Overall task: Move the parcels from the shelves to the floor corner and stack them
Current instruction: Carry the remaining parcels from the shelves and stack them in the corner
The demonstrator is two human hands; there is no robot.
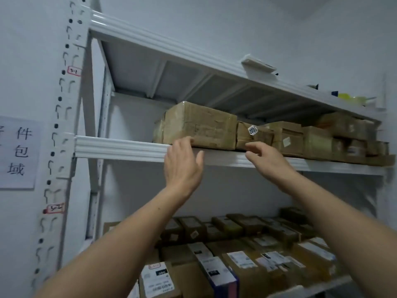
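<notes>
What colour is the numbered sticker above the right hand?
The sticker is white with black digits; head view.

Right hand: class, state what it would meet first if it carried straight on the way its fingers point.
The right hand would most likely meet the small parcel with the white sticker, low on its front; depth is unclear.

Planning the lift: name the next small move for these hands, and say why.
Probably close both hands on the big taped parcel and draw it forward. The left hand touches its lower front edge, the right hand hovers open by its right corner; neither grips yet.
</notes>
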